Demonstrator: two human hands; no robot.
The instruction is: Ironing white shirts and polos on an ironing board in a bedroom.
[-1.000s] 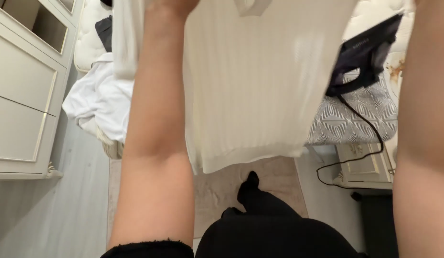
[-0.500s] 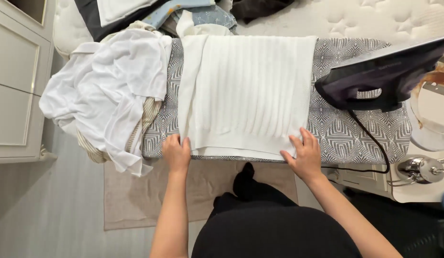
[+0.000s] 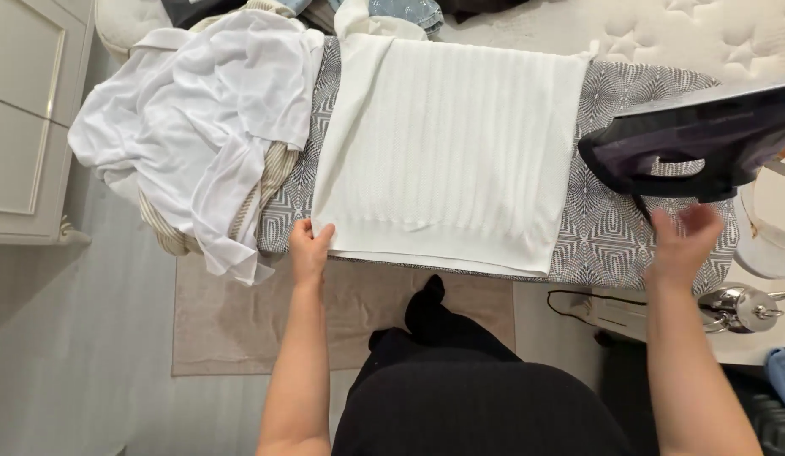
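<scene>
A white ribbed knit garment (image 3: 447,152) is spread flat across the grey patterned ironing board (image 3: 608,219), its hem hanging just over the near edge. The near left corner of the hem is pinched by the left hand (image 3: 309,251), with the thumb on top of the cloth and the fingers curled under it. Half a second ago both hands were pressed on the hem; since then the right hand (image 3: 681,245) has been lifted off the garment and shifted to the right, and it is now seen blurred, fingers spread and loosely open, with nothing held, just below the dark iron (image 3: 696,143) at the board's right end. The iron is not touched, as far as can be told. A heap of crumpled white laundry (image 3: 202,127) is draped over the left end of the board, touching the garment's left edge. A beige rug (image 3: 249,317) lies on the floor under the board, and a small silver kettle (image 3: 738,306) stands at the right.
</scene>
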